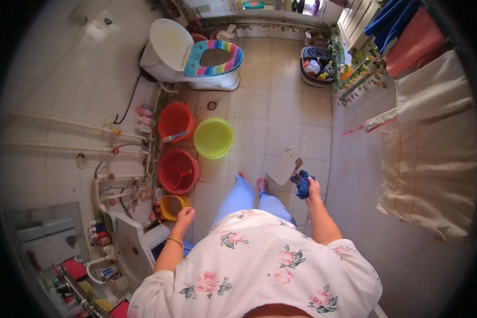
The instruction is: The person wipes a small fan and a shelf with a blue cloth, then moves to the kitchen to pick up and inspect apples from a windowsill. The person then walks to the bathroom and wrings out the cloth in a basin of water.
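Note:
My right hand (313,189) grips a bunched dark blue cloth (303,185). The cloth hangs beside a pale flat board or small stool (281,169) on the tiled floor, and whether they touch is hard to tell. Out to the left, my left hand (186,215) has its fingers loosely curled in, with nothing visible in it. It is just by the rim of a yellow bucket (170,207); I cannot tell if it touches. A red basin (179,187) with a red dipper (184,175) inside stands beyond that bucket.
Farther off are an orange-red bucket (175,115) with a brush (175,136) across it and a lime-green basin (213,138). A toilet (218,82) with a striped seat cover stands ahead. The washbasin (133,250) is on my left; towels (425,179) hang at right.

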`<act>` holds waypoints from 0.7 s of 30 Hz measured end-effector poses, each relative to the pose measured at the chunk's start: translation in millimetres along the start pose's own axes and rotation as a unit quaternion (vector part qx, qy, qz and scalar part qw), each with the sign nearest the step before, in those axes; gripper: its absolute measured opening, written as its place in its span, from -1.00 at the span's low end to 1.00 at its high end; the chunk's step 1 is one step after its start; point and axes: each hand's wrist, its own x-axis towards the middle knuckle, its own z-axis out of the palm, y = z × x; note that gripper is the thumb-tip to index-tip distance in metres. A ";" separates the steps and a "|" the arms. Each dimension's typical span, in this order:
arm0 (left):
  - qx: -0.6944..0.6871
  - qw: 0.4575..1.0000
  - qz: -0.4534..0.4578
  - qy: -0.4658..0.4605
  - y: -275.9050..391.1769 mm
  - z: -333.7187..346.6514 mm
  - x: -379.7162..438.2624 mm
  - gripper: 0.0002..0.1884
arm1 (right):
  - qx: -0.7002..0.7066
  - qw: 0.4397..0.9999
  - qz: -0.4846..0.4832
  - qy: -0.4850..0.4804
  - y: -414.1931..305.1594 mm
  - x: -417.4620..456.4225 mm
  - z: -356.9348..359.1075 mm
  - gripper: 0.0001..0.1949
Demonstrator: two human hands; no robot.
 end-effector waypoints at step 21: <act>0.194 0.963 0.023 -0.186 61.2 61.9 158.9 -0.50 | -0.159 0.934 0.209 -0.244 -101.2 74.5 288.2 -0.58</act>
